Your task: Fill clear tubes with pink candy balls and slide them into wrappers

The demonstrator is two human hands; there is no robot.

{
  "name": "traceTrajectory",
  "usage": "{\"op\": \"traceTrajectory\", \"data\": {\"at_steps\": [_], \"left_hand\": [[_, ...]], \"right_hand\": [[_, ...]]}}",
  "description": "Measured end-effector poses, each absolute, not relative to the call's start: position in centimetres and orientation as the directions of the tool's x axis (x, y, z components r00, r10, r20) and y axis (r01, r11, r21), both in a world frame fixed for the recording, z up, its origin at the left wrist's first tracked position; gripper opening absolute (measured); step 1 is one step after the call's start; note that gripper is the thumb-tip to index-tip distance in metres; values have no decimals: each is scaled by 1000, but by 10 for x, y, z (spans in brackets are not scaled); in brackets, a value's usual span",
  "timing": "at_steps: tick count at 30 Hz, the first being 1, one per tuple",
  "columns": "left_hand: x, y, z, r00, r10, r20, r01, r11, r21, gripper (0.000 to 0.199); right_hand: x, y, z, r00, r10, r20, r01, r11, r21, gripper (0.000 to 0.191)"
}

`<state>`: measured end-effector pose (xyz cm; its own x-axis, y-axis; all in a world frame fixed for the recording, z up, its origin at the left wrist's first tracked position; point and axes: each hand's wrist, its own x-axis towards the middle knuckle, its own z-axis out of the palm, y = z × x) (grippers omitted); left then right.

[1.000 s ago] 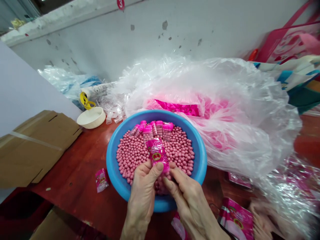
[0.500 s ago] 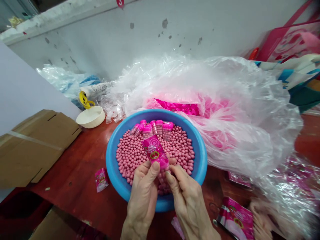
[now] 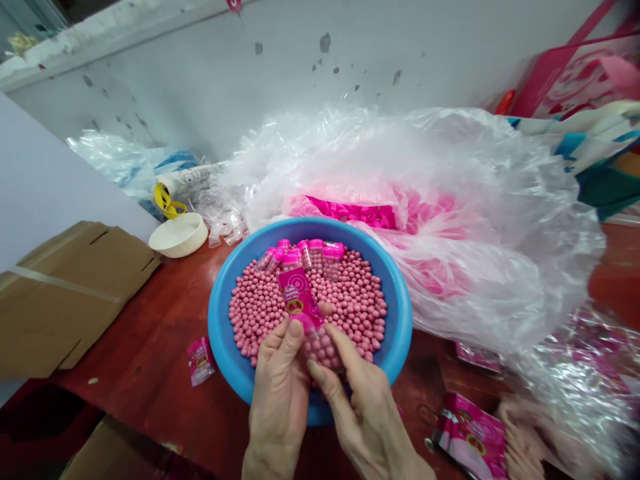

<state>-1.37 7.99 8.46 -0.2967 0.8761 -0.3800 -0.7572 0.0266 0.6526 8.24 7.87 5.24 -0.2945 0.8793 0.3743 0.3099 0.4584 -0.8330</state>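
Above a blue basin (image 3: 399, 293) of pink balls (image 3: 257, 300), both my hands grip one small clear jar (image 3: 323, 350) filled with pink balls. A printed magenta sleeve (image 3: 295, 283) covers its far end and stands out past it. My left hand (image 3: 280, 393) pinches the sleeve and jar from the left, thumb on top. From the right, the fingers and thumb of my right hand (image 3: 363, 407) close around the ball-filled lower part. Whether a cap sits under the sleeve cannot be seen. Several filled jars with pink caps (image 3: 316, 252) rest on the balls at the basin's back.
Left of the basin lie a flat printed sleeve (image 3: 200, 361), a white dish (image 3: 179, 235) and folded cardboard (image 3: 75, 293). Behind spreads a large clear bag (image 3: 450, 153) with pink caps (image 3: 355, 212). More printed sleeves (image 3: 473, 433) lie at right on the red table (image 3: 150, 373).
My hands have shifted slightly left with the jar. My right hand's fingers have moved lower around it, and more of the balls inside now show.
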Motion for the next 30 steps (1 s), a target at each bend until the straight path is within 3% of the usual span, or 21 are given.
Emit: {"op": "traceTrajectory", "data": {"at_steps": [5,9,13,17,23,27,30], "left_hand": [[-11,81,86,-256,900,-354,-720,67,691,2],[-12,80,86,-259,893,-367,-723,72,687,7],[-14,80,87,-307,869,-388,-718,57,694,23],[-10,79,87,-371,861,-349,-671,12,742,19],[-8,77,88,-336,871,-358,-659,54,750,19],[-11,79,90,-339,889,-309,-659,10,752,29],[-12,81,89,-333,894,-299,-616,34,787,24]], "right_hand": [[80,81,63,-278,951,132,150,179,-972,27],[80,86,72,-329,944,8,79,36,-996,24],[86,89,68,-430,902,25,167,107,-980,24],[90,89,63,-399,904,150,226,256,-940,26],[88,89,66,-380,916,126,182,208,-961,28],[92,86,58,-413,906,97,268,223,-937,30],[94,81,49,-403,906,131,317,273,-908,40]]}}
